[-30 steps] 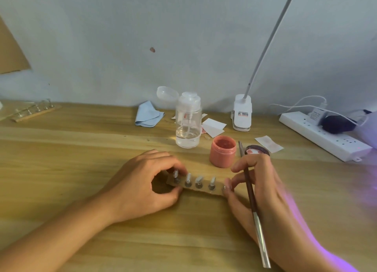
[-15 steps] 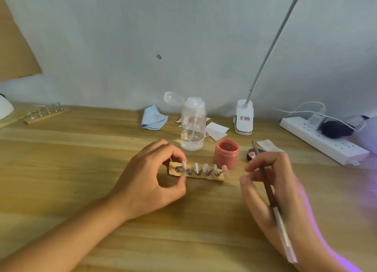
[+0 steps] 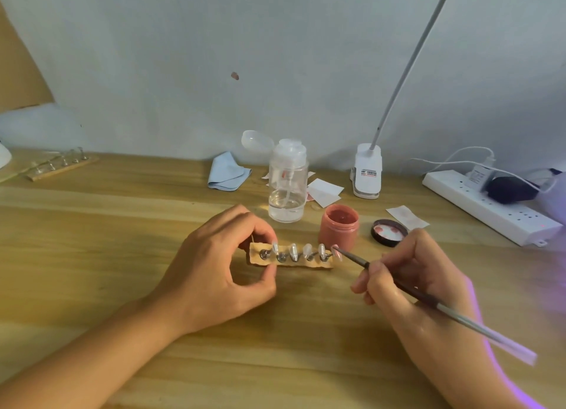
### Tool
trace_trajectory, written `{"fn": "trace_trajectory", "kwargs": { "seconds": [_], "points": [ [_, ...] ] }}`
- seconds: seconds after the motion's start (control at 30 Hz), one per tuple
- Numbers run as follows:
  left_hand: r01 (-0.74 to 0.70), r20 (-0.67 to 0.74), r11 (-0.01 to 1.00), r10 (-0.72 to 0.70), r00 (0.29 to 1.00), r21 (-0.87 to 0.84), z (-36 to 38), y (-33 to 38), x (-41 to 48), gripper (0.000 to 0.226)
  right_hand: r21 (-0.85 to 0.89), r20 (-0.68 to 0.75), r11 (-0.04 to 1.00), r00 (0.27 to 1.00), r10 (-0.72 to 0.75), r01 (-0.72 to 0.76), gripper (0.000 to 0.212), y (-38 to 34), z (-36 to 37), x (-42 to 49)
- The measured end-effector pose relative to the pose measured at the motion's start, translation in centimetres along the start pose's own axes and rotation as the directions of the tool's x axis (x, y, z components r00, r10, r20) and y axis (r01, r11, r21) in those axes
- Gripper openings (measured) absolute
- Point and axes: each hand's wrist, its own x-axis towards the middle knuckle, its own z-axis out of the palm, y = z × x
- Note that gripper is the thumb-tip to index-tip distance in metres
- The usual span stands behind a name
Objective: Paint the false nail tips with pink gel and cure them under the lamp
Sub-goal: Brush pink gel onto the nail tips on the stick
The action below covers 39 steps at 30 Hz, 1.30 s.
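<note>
A small wooden strip [image 3: 306, 265] lies on the table and carries several false nail tips [image 3: 294, 251] on metal posts. My left hand [image 3: 214, 270] pinches the strip's left end between thumb and fingers. My right hand [image 3: 407, 283] grips a thin brush [image 3: 395, 282], whose tip touches the rightmost nail tip [image 3: 337, 251], which looks pink. The other tips look clear. An open pot of pink gel [image 3: 339, 224] stands just behind the strip, and its black lid [image 3: 389, 232] lies to the right. The clip base of the lamp [image 3: 367, 171] stands at the back.
A clear pump bottle [image 3: 288, 182] stands behind the strip, with a blue cloth [image 3: 228, 172] and paper scraps near it. A white power strip [image 3: 490, 208] runs along the right. A second wooden nail holder [image 3: 61, 165] lies at the far left. Purple light glows at the right edge.
My right hand has swung the brush from upright to pointing left, so that its tip now meets the rightmost nail tip. My left hand keeps hold of the strip.
</note>
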Motion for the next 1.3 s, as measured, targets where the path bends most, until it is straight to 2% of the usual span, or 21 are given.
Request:
{"fn": "trace_trajectory", "kwargs": {
  "seconds": [0.1,0.43,0.6,0.67,0.73,0.83,0.93,1.07,1.17,1.23,1.3],
  "points": [
    [-0.005,-0.003,1.000,0.005,1.000,0.002,0.0,0.0,0.0,0.020,-0.059,0.024,0.998,1.000,-0.008,0.010,0.016,0.1,0.0,0.0],
    [0.002,-0.006,1.000,-0.002,1.000,0.001,0.0,-0.1,0.0,0.021,-0.086,0.034,0.996,0.999,-0.035,0.038,0.013,0.3,0.0,0.1],
    [0.023,0.009,1.000,-0.023,1.000,-0.013,0.0,-0.2,0.0,0.020,-0.010,-0.106,0.997,0.992,-0.074,0.073,0.017,0.2,0.0,0.2],
    [0.042,0.031,0.999,-0.041,0.999,-0.027,0.0,-0.4,0.1,0.020,0.062,-0.126,0.995,0.989,-0.071,0.079,0.013,-0.4,-0.4,0.6],
    [0.066,0.057,0.997,-0.064,0.996,-0.040,-0.1,-0.5,0.2,0.020,0.121,-0.097,0.991,0.994,-0.039,0.051,0.009,-1.0,-0.8,1.5],
    [0.112,0.086,0.991,-0.105,0.991,-0.074,0.0,-0.7,0.3,0.020,0.165,-0.079,0.983,0.992,0.099,-0.085,0.013,-1.3,-1.1,3.8],
    [0.164,0.108,0.979,-0.152,0.983,-0.123,0.1,-0.8,0.2,0.022,0.032,-0.055,0.974,0.973,0.224,-0.223,0.007,-0.7,-1.2,6.7],
    [0.204,0.133,0.968,-0.185,0.974,-0.148,0.3,-0.8,0.2,0.025,-0.121,0.028,0.952,0.958,0.285,-0.280,0.005,-0.1,-0.7,9.1],
    [0.217,0.132,0.962,-0.197,0.971,-0.163,0.3,-0.9,0.2,0.026,-0.260,0.070,0.914,0.939,0.338,-0.310,0.016,0.5,0.1,9.4],
    [0.226,0.122,0.958,-0.206,0.971,-0.177,0.4,-0.9,0.2,0.029,-0.295,0.079,0.898,0.928,0.365,-0.328,0.020,0.8,0.4,9.3],
    [0.233,0.109,0.956,-0.216,0.970,-0.181,0.4,-0.9,0.2,0.031,-0.236,0.018,0.920,0.945,0.327,-0.314,0.018,0.9,0.3,8.8]
  ]
}}
